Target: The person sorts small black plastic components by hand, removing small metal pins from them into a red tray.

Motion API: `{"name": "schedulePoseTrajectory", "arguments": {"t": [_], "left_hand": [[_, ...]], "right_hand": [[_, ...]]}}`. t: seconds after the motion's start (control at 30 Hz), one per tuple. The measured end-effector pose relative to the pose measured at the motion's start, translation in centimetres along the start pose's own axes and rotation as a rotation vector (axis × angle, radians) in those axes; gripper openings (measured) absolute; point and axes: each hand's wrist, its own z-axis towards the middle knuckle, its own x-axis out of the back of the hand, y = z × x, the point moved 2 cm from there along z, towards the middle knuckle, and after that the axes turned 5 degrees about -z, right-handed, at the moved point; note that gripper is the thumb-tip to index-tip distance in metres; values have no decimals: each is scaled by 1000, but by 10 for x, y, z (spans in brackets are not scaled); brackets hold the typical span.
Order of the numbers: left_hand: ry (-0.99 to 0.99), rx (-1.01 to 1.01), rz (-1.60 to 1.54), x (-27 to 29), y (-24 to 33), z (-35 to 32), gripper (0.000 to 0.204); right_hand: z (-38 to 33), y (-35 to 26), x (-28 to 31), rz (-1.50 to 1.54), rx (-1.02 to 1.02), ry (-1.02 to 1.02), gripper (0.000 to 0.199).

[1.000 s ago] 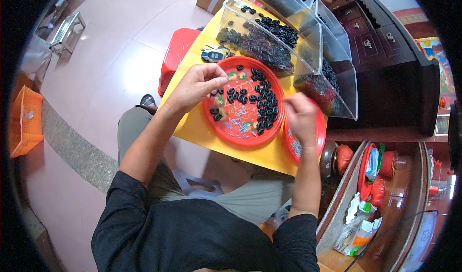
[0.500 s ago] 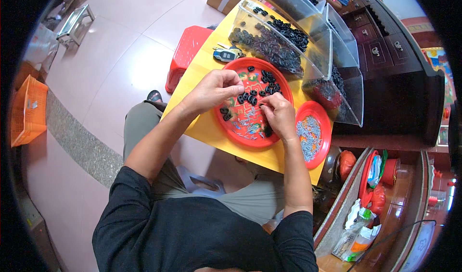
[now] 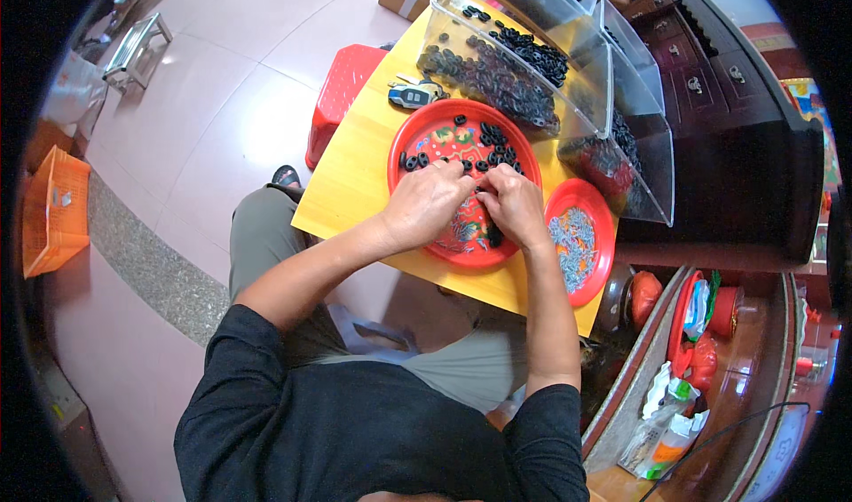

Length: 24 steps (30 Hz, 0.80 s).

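Head view: above the round red tray (image 3: 396, 138), the fingertips of the left hand (image 3: 426, 200) and the right hand (image 3: 513, 202) are brought nearly together, with each thumb drawn in narrowly toward its fingers; whether a piece is pinched in either grip cannot be made out, since the tips are hidden by the knuckles and a dark bit is only glimpsed at the right thumb. Around them, small black oval pieces (image 3: 412, 162), some with two holes showing, are scattered on the tray's patterned floor and heaped toward its upper right. They are judged to be light, stiff and hard to break, perhaps a little slippery on their rounded sides, and would best be taken across the flat edges between thumb and forefinger, with the holes left uncovered. Thin silvery pins (image 3: 463, 234) are strewn at the tray's bottom; these are likely to roll and would be better pinched near one end. More pins are piled in the smaller red tray (image 3: 607, 258), just right of the larger one. Beyond, a clear rigid plastic bin (image 3: 581, 102) is loaded with more black pieces, and a glossy key fob (image 3: 408, 97) is laid on the smooth yellow tabletop (image 3: 342, 205). At the frame's upper right, a dark cabinet (image 3: 710, 169) with metal-handled drawers is seen.
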Motion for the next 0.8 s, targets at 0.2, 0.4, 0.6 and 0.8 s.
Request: {"name": "schedulePoseTrajectory", "arguments": {"t": [0.2,0.4,0.6,0.8], "left_hand": [[-83,1,89,-10,2,8,11],[-101,-45,115,-18,-4,13,13],[-120,-80,88,-22,-10,17,12],[-91,-86,78,-28,-15,18,11]], "right_hand": [[11,3,5,25,70,-187,17],[5,2,2,25,99,-99,17],[7,7,-1,141,78,-85,18],[9,5,-2,55,45,-142,16]]}}
